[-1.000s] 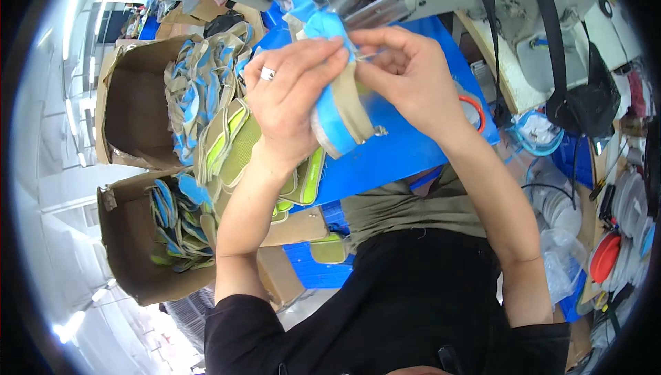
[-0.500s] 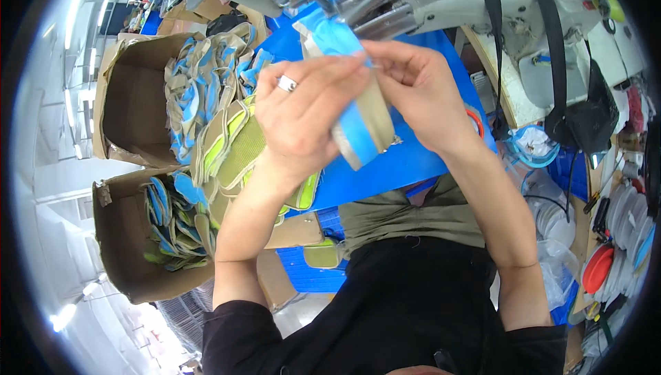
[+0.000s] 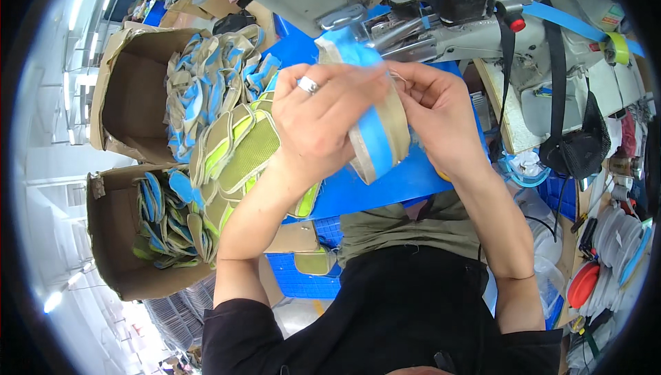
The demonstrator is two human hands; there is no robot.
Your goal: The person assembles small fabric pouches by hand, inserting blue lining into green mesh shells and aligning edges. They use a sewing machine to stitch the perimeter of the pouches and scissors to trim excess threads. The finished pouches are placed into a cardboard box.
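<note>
My left hand (image 3: pixel 313 117), with a ring on one finger, is closed around a beige fabric piece with a blue band (image 3: pixel 375 142). The piece is curved into a loop and hangs below my fingers, over the blue work surface (image 3: pixel 430 185). At the piece's upper right edge, the thumb and fingers of my right hand (image 3: pixel 441 110) are pinched together. What they pinch is too small to make out, perhaps a thread. A bright blue end of the fabric, blurred, reaches up towards the metal parts of a sewing machine (image 3: pixel 471 43).
On the left, green and beige fabric pieces (image 3: pixel 251 154) lie stacked beside a heap of blue and beige ones (image 3: pixel 206 92). Two cardboard boxes (image 3: pixel 131 99) stand farther left. Blue tape (image 3: pixel 564 22) runs over the machine; black straps (image 3: pixel 556 92) hang at the right.
Both hands have shifted slightly right and down in the picture with the fabric piece. The view has also moved a little, showing more of the sewing machine. The grips look the same.
</note>
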